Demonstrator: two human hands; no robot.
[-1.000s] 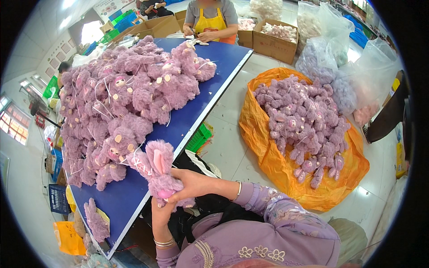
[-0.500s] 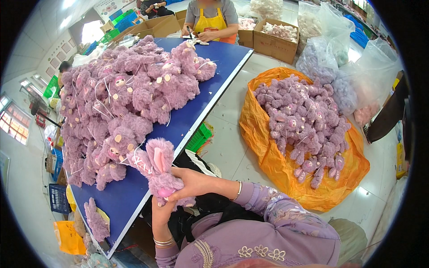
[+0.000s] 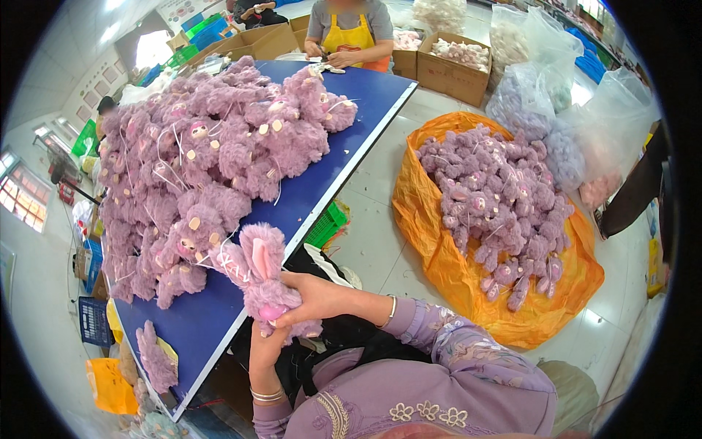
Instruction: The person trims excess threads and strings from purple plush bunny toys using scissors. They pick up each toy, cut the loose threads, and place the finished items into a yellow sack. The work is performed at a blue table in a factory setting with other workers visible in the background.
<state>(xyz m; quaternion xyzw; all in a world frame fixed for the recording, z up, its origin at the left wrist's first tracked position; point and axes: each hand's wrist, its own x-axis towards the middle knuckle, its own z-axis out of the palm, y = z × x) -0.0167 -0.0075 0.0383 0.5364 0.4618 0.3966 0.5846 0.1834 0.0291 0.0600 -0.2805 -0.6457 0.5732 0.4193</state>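
A purple plush bunny (image 3: 267, 272) with long pink-lined ears and white lacing on one ear is held upright between both of my hands, over the near edge of the blue table (image 3: 219, 307). My right hand (image 3: 311, 298) wraps round its side, the thumb pressed by its pink face. From below, my left hand (image 3: 268, 347) grips its lower body; part of those fingers is hidden by the plush. Beyond it on the table rises a big pile of purple plush toys (image 3: 212, 146), several with white strings. One more purple plush piece (image 3: 156, 358) lies alone at the near left corner.
An orange sack (image 3: 417, 212) full of purple plush toys stands open on the floor to the right. Clear plastic bags (image 3: 523, 95) and a cardboard box (image 3: 453, 79) are behind it. Across the table sits a person in a yellow apron (image 3: 347, 36). A green crate (image 3: 325, 228) is under the table edge.
My hands and the bunny stay almost still, with only a slight shift in the view. The person across the table has moved their hands a little.
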